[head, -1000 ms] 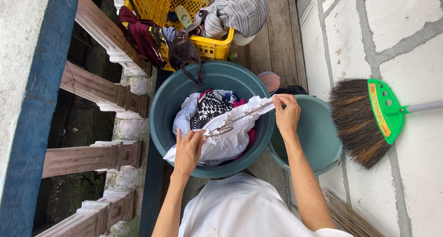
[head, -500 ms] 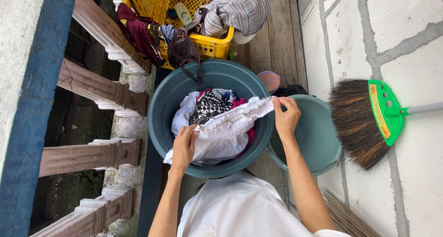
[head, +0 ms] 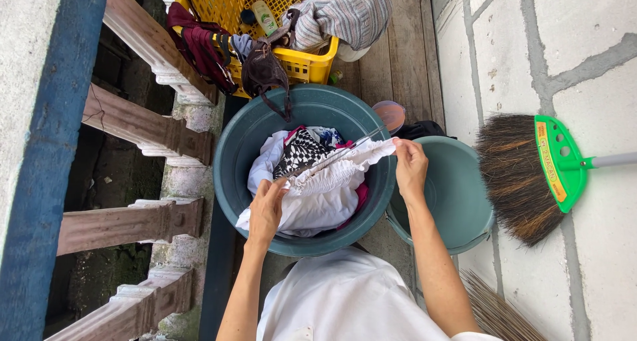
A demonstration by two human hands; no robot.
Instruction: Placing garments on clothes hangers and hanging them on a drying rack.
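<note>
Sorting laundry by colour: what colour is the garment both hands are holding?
White, with a gathered, ruffled edge; the head view shows the garment stretched over the dark green tub.

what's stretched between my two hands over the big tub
In the head view, a white ruched garment spans from your left hand to your right hand, with a thin wire hanger along its top edge, above the laundry-filled dark green tub.

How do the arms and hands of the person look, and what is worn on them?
Both forearms are bare, with no sleeves down to the wrists. The left hand and right hand wear no gloves; no rings, watch or bracelets show. A white garment covers the body.
</note>
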